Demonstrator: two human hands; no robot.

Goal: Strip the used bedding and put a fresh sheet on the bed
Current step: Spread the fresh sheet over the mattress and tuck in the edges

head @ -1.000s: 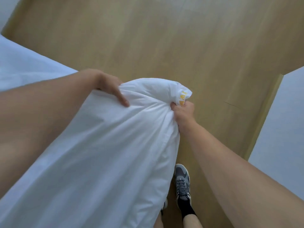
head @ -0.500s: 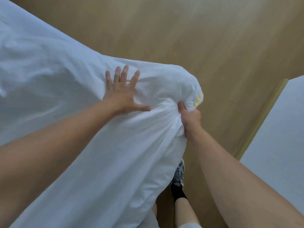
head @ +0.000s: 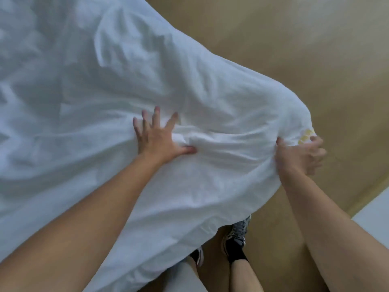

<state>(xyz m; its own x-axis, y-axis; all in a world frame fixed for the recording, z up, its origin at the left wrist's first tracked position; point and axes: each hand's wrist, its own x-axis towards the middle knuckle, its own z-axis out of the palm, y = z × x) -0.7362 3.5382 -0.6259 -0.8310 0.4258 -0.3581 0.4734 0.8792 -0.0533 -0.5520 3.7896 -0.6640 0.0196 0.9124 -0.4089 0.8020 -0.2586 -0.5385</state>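
Observation:
A white sheet [head: 109, 87] covers the bed and fills the left and middle of the view, bulging over the bed's corner at the right. My left hand [head: 156, 138] lies flat on it with fingers spread, pressing the cloth near a bunched fold. At the corner my right hand [head: 299, 157] grips the gathered edge of the sheet, just below a small yellow label [head: 306, 137]. The mattress under the sheet is hidden.
Tan wooden floor [head: 305, 49] runs along the right side and top. My feet in grey shoes [head: 237, 234] stand at the bed's corner. A pale surface [head: 374, 220] with a light wooden edge shows at the far right.
The view has swung left over the bed, so more sheet shows. My left hand went from gripping the sheet to pressing flat on it. My right hand keeps its hold at the corner.

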